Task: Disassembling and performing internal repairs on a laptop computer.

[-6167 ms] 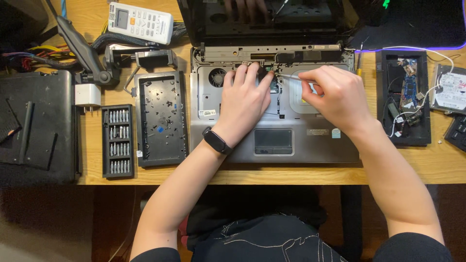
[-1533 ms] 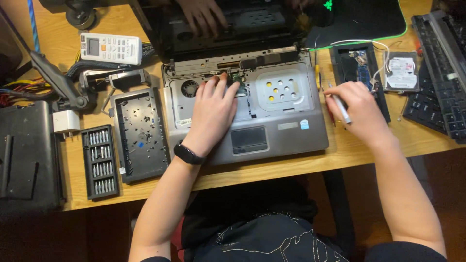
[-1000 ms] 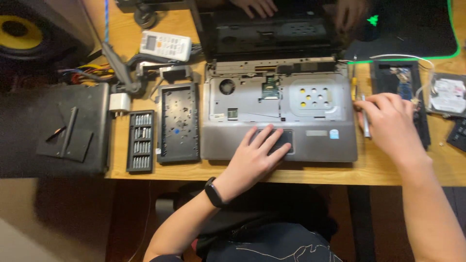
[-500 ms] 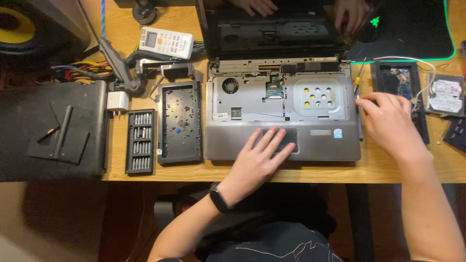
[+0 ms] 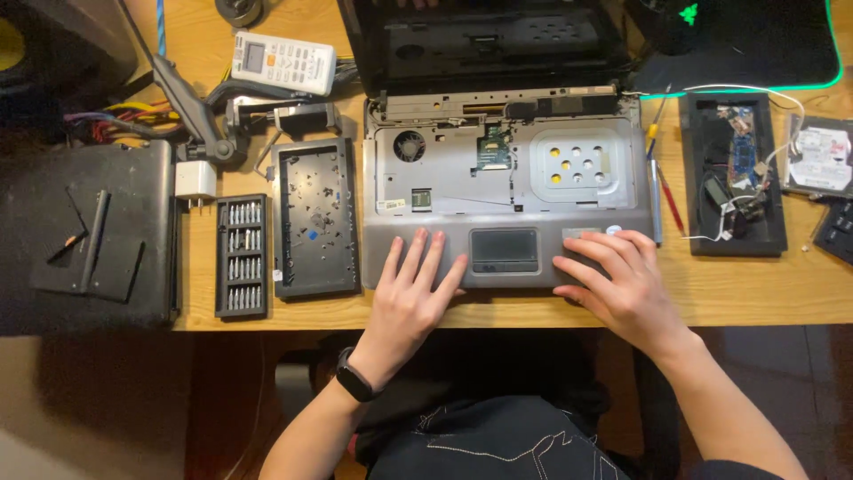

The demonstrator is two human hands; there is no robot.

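Note:
A grey laptop [image 5: 506, 191] lies open on the wooden desk [image 5: 764, 289] with its keyboard removed, showing a fan, a green circuit board and a metal plate. My left hand [image 5: 410, 298] rests flat on the left palm rest, fingers spread, holding nothing. My right hand [image 5: 617, 280] lies flat on the right palm rest beside the touchpad [image 5: 504, 249], also with nothing in it. Just right of the laptop lie a screwdriver [image 5: 656, 209] and a red-tipped tool [image 5: 673, 187].
A black keyboard frame [image 5: 315, 218] and a screwdriver bit set [image 5: 242, 256] sit left of the laptop. Further left is a black case [image 5: 89, 236]. A white remote [image 5: 283, 62] lies at the back. A black tray with parts [image 5: 733, 173] and a hard drive [image 5: 817, 156] are at the right.
My right hand put the screwdriver down beside the laptop and moved onto the right palm rest. My left hand slid from the touchpad to the left palm rest.

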